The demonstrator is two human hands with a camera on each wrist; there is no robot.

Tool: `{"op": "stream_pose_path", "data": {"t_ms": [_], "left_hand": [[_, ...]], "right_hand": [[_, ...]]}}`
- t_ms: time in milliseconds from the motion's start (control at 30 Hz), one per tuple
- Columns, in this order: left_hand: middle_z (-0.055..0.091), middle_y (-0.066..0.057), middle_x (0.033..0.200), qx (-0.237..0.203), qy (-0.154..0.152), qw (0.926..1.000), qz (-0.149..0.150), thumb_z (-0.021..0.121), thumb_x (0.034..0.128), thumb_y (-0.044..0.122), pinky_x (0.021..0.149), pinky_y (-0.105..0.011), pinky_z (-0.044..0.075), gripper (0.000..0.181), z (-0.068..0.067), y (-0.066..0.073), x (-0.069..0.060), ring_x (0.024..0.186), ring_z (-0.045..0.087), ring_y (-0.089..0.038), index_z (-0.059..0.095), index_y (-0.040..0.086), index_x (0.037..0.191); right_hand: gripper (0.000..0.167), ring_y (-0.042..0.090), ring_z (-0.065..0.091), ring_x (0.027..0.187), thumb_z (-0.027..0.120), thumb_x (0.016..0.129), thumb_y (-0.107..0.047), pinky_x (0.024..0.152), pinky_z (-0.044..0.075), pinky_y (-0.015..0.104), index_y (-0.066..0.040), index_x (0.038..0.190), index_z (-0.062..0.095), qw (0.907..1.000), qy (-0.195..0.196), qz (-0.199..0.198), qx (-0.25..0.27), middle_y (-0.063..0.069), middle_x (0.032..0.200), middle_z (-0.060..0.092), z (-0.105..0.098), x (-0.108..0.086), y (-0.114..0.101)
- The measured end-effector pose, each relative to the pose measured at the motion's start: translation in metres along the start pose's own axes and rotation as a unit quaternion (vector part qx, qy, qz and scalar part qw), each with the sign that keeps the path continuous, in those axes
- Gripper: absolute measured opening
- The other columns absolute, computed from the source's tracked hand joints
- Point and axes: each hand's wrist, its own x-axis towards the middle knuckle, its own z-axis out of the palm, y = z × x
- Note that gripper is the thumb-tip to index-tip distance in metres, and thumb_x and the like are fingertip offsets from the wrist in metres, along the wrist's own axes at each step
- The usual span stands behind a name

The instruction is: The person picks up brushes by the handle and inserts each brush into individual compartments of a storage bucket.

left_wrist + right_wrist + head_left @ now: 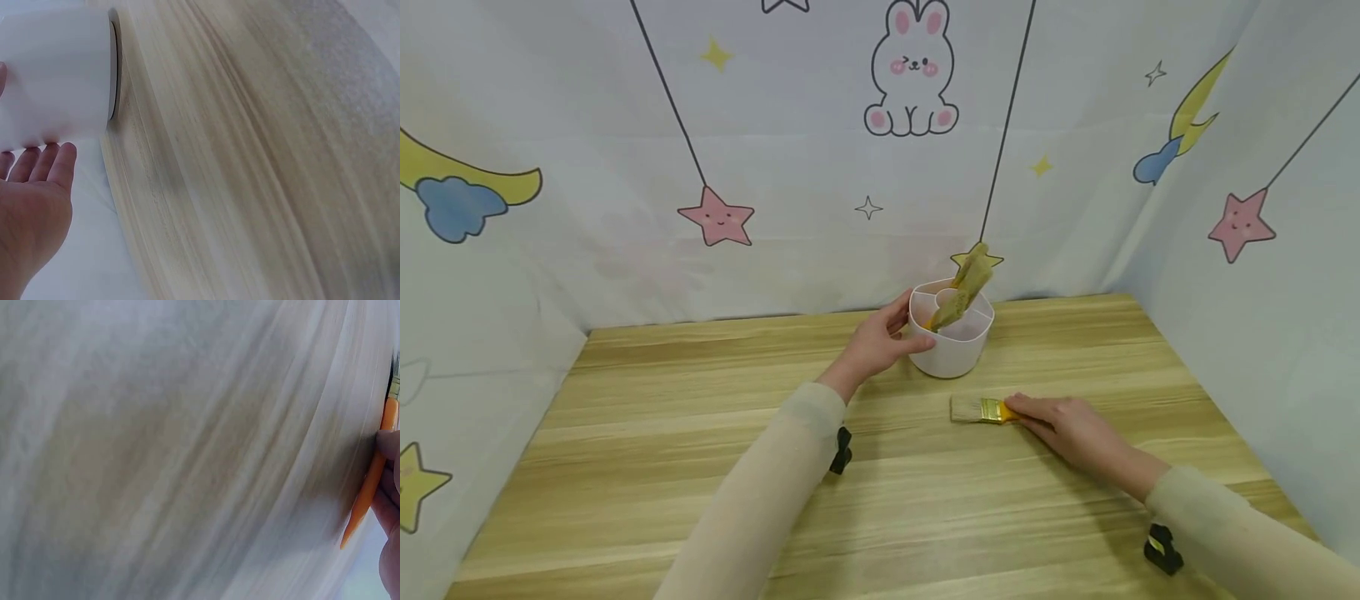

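Toward the back of the table stands a white divided organizer (951,357). Paintbrushes (973,275) lean in it, their tan bristles sticking up and bits of orange handle showing. My left hand (880,340) holds the organizer from its left side, thumb on the front and fingers along the far side; in the left wrist view the fingers touch its wall (56,75). Nearer to me, another flat paintbrush (991,410) lies low at the table, bristles pointing left. My right hand (1078,433) pinches its orange handle (369,481), partly hidden by the fingers in the head view.
The wood-grain table (700,433) runs back to a white printed curtain (805,150), close behind the organizer. More curtain (1300,333) hangs along the right edge. Dark wrist straps (842,451) show under both sleeves.
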Motion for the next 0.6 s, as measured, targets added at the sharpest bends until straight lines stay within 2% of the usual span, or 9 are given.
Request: {"op": "stream_pose_path", "data": {"t_ms": [167,333,433,600], "left_hand": [[0.035,-0.004,0.173,0.0,0.001,1.0,0.001,0.084,0.0962,0.022,0.125,-0.044,0.038,0.095,0.001,0.001,0.0,0.156,0.04,-0.025,0.026,0.018,0.171],[0.035,-0.005,0.173,-0.003,0.0,1.0,0.003,0.084,0.0965,0.021,0.125,-0.044,0.038,0.095,0.001,0.001,-0.001,0.156,0.04,-0.025,0.026,0.018,0.171],[0.035,-0.004,0.173,-0.007,-0.001,1.0,0.001,0.084,0.0964,0.021,0.125,-0.044,0.038,0.094,0.001,0.0,-0.001,0.156,0.04,-0.024,0.026,0.018,0.171],[0.035,-0.006,0.173,-0.012,0.0,0.9999,0.01,0.083,0.0966,0.019,0.126,-0.046,0.037,0.094,0.0,0.0,-0.001,0.156,0.039,-0.026,0.026,0.017,0.171]], "right_hand": [[0.039,0.028,0.079,0.101,0.082,0.089,0.003,0.082,0.066,0.044,-0.006,0.126,0.08,0.9997,0.009,-0.016,-0.015,0.011,0.119,0.08,-0.002,0.003,0.002],[0.036,0.027,0.08,0.096,0.084,0.086,0.005,0.079,0.066,0.043,-0.005,0.121,0.081,0.9996,0.019,-0.018,-0.008,0.01,0.112,0.081,-0.006,0.005,0.003],[0.036,0.028,0.08,0.094,0.084,0.085,0.007,0.077,0.066,0.044,-0.003,0.12,0.082,0.9996,0.027,-0.005,0.011,0.011,0.109,0.082,-0.012,0.006,0.002],[0.036,0.031,0.08,0.092,0.085,0.086,0.005,0.074,0.066,0.045,-0.005,0.121,0.082,0.9979,0.041,0.037,0.035,0.012,0.108,0.082,-0.028,0.013,-0.001]]}}
